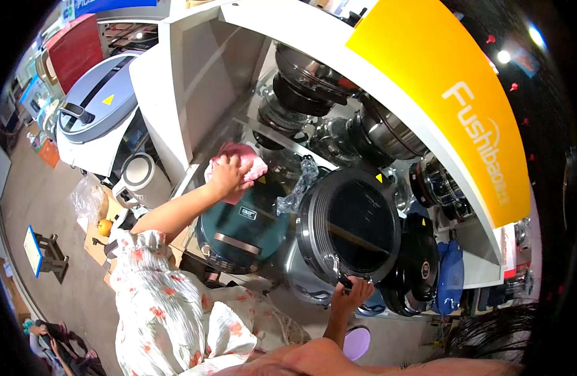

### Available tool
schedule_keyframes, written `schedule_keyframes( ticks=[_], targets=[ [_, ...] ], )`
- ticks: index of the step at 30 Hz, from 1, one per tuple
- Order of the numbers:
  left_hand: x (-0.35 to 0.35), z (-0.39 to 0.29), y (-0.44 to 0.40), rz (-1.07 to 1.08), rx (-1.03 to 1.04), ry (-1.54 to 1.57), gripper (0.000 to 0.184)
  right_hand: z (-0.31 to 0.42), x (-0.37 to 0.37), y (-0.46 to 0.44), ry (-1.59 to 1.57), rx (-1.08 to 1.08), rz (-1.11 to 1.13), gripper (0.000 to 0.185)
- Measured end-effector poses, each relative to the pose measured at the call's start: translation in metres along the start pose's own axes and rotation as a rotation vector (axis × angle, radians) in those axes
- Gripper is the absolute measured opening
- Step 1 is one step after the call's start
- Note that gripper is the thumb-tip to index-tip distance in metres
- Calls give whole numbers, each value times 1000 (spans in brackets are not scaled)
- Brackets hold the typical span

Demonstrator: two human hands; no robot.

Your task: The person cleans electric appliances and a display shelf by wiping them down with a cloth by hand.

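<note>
My left hand (229, 177) presses on a crumpled pink cloth (254, 164), its fingers bent over it. The cloth lies at the back of a dark green appliance (241, 216) with a copper-coloured handle; whether it touches the lid or a glass surface above it, I cannot tell. At the front of a round black electric griddle (357, 219), my right hand (357, 291) has its fingers closed around the dark handle (345, 282). Clear plastic wrapping (299, 185) lies between these two appliances.
Several pots with glass lids (313, 75) stand deeper in the white display shelf (182, 81), under a yellow sign (451, 94). Black (420, 266) and blue appliances (450, 276) line the right. Leftward are a blue-grey griddle (107, 94), a white canister (140, 175) and a small stool (47, 257).
</note>
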State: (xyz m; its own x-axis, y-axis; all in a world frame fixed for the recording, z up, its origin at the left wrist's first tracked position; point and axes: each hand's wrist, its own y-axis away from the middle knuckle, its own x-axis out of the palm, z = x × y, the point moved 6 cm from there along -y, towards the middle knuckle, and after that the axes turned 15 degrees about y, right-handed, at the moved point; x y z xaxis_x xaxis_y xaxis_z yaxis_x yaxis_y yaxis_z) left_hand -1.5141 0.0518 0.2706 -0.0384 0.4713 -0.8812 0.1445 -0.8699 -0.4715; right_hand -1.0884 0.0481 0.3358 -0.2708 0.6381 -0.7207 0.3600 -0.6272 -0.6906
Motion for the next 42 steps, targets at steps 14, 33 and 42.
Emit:
schedule_keyframes(
  ticks=[14,33,42],
  targets=[
    [89,61,-152,-6,-265,283,43,5,-6,-4,-8,56,44,13],
    [65,84,-116,37,-187,136,50,5,-4,0,3,20,-30,12],
    [-5,37,57,247,-238,271,59,-4,12,13,48,-13,-102,8]
  ],
)
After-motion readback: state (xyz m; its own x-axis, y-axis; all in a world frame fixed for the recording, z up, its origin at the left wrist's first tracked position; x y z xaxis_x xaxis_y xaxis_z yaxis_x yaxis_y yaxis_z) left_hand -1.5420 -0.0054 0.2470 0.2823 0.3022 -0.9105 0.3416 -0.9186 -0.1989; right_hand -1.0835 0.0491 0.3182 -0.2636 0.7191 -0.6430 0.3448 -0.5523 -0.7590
